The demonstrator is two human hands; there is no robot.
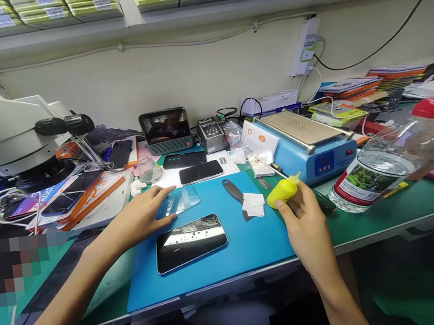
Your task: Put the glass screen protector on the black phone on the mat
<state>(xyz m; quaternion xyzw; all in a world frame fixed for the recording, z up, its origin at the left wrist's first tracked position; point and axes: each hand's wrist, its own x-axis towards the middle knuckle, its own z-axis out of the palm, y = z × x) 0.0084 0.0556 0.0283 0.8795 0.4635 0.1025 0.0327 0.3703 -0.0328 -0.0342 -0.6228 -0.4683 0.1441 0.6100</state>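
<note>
On the blue mat (248, 253), my left hand (146, 213) has its thumb and finger at opposite edges of a clear plastic phone case (186, 200). My right hand (305, 214) grips a yellow squeeze bottle (282, 192), tilted with its thin tip up and to the right. Between my hands lies a phone (190, 244), its dark glass face up with scattered drop-like spots near the top. Beyond it, a dark-handled scraper (232, 190) lies partly under small white paper pieces (254, 204).
A blue heating plate machine (311, 156) and a large water bottle (373, 180) stand at the right. A microscope (11, 135) overhangs the left side. Behind the mat are another phone (201, 172), a glass jar (149, 169) and a screen device (166, 132).
</note>
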